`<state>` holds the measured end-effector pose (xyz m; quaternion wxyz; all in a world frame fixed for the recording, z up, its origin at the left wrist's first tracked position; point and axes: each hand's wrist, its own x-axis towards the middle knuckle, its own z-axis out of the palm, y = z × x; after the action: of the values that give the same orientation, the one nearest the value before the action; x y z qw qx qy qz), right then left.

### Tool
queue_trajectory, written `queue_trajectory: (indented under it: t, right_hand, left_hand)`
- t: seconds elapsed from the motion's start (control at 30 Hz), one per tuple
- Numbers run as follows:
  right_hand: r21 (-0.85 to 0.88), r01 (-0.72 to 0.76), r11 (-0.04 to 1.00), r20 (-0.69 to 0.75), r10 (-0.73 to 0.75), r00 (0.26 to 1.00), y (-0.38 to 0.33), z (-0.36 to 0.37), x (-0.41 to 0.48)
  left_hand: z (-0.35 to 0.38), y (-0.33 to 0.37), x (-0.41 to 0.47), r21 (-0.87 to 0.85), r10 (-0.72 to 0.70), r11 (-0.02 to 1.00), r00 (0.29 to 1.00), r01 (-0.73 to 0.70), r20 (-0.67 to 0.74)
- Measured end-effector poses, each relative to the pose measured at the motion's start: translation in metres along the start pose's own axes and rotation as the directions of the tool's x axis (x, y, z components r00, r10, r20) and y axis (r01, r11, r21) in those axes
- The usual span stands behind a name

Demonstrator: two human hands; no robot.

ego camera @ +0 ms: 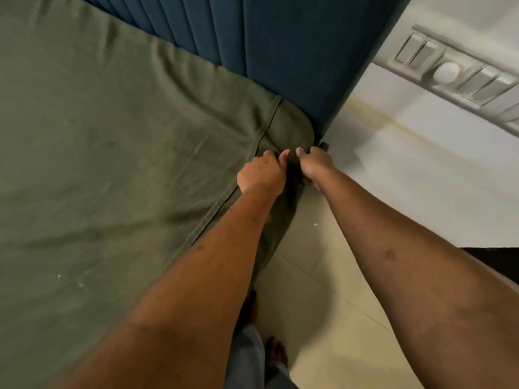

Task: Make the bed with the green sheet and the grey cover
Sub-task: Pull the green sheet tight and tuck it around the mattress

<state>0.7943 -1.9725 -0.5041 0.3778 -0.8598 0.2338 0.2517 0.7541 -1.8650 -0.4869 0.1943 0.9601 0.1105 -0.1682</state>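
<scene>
Green sheet [112, 164] lay spread flat across the left of the view, lightly creased, and reached up to a dark blue padded headboard [295, 51] with upright channels. A stitched seam [222, 203] ran along the sheet's near edge and curved up to its rounded corner, which sat just beside the lower end of the headboard. Below that seam the sheet hung down the side toward the pale tiled floor [323, 304].

Both arms stretched forward to that corner. The left hand [261, 174] sat knuckles up on the seam, its fingers curled tight into a bunch of the sheet. The right hand [314, 164] was just beside it, almost touching, thumb on top and fingers wrapped under the corner's outer edge. The fold under those fingers was in shadow, so it seemed to be gripping the hanging part of the sheet, though the view there was poor. A small dark piece [323, 146] showed just beyond the right hand's knuckles; what it was could not be told.

To the right stood a white wall [421, 192] with a switch panel [455, 74] mounted higher up. At the bottom, two bare feet [276, 352] and a grey-blue trouser leg [247, 357] stood on the tiles close against the sheet's hanging side.
</scene>
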Motion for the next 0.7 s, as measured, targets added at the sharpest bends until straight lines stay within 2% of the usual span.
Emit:
queue_trajectory:
  t: [0.07,0.17,0.23,0.3,0.47,0.6,0.7]
  right_hand:
    - [-0.052,0.02,0.998,-0.045,-0.022,0.999,0.0,-0.003,0.005]
    - [-0.027,0.066,0.997,-0.221,-0.07,0.973,0.016,-0.022,0.019]
    - [0.037,0.055,0.998,-0.311,-0.041,0.949,0.025,-0.027,0.022]
    - [0.127,0.0,0.992,-0.34,0.043,0.939,0.025,-0.019,0.024]
    - [0.446,-0.124,0.886,-0.144,0.208,0.968,0.007,-0.014,0.031]
    - [0.419,-0.129,0.899,-0.06,0.169,0.984,-0.004,-0.038,0.037]
    - [0.365,-0.158,0.917,0.052,0.15,0.987,-0.015,-0.037,0.038]
  left_hand:
    - [-0.005,0.002,0.009,0.006,-0.008,1.0,0.999,0.008,0.04]
    - [-0.012,0.009,0.023,0.012,0.007,1.0,0.996,-0.008,0.086]
    - [-0.016,0.014,0.029,0.009,0.03,0.999,0.995,-0.031,0.095]
    - [-0.017,0.015,0.036,0.024,0.069,0.997,0.995,-0.071,0.072]
    - [-0.022,0.004,0.048,0.04,0.109,0.993,0.994,-0.109,-0.005]
    - [-0.023,0.0,0.059,-0.013,0.121,0.992,0.992,-0.122,-0.043]
    - [-0.021,0.004,0.068,-0.035,0.207,0.977,0.976,-0.209,-0.074]
